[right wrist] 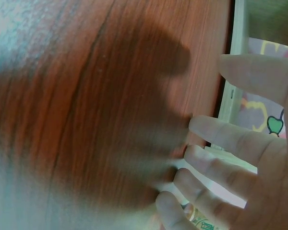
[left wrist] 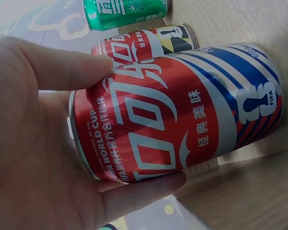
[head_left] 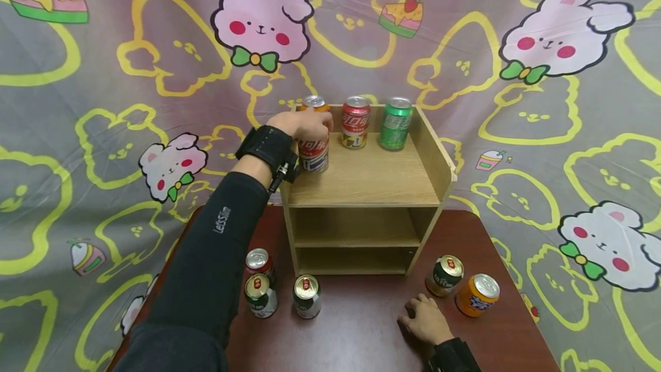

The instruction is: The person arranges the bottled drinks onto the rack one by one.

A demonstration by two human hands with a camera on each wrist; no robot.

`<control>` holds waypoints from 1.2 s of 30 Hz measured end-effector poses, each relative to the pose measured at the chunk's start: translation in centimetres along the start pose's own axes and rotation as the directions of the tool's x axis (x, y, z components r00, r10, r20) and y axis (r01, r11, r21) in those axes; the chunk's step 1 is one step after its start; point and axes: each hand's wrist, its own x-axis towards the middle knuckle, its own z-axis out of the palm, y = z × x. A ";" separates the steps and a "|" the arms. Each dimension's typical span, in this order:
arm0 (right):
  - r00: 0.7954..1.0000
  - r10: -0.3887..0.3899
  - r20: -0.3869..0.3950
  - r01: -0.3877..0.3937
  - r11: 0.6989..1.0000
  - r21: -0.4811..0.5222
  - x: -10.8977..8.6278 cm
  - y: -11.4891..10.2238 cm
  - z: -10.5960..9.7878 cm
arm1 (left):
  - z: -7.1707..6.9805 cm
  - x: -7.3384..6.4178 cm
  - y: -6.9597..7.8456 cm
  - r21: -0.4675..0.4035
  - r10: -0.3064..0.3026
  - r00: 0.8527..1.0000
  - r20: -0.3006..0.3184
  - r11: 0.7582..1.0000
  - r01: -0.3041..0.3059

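Observation:
My left hand [head_left: 304, 125] grips a red cola can [head_left: 314, 157] with blue and white stripes at its base, at the left of the wooden shelf's top board [head_left: 361, 179]. In the left wrist view, thumb and fingers wrap the upper part of that cola can [left wrist: 149, 115]. Just behind it stands an orange can [head_left: 313, 102], partly hidden by the hand. A second red can [head_left: 356, 122] and a green can [head_left: 396, 124] stand to the right. My right hand [head_left: 426, 320] rests its fingertips on the table, loosely bent and holding nothing, close to a dark green can [head_left: 444, 275].
An orange can [head_left: 477, 295] stands on the brown table [head_left: 356, 326] at the right. Left of the shelf's front are a red can [head_left: 260, 264] and two dark green and white cans [head_left: 260, 296]. Side walls [head_left: 436, 154] edge the top board. A patterned cloth [head_left: 103, 188] hangs behind.

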 end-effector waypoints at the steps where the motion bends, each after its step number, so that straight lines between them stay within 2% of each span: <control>1: 1.000 0.000 0.000 0.000 1.000 0.001 0.0 0.0 0.0 | 0.0 0.0 0.0 0.001 -0.003 1.000 -0.001 1.000 0.003; 9: 1.000 -0.005 -0.015 0.005 1.000 0.004 0.1 -0.1 -0.1 | -0.3 0.0 -0.1 -0.013 -0.011 1.000 -0.007 1.000 0.011; 19: 1.000 0.003 0.009 -0.004 1.000 0.011 0.2 0.1 0.1 | 0.0 0.1 -0.5 -0.031 0.020 1.000 -0.016 0.999 -0.020; 36: 1.000 0.005 0.009 -0.005 1.000 0.013 0.2 0.0 0.0 | 0.1 0.5 -0.3 -0.034 -0.024 0.999 -0.028 0.999 0.023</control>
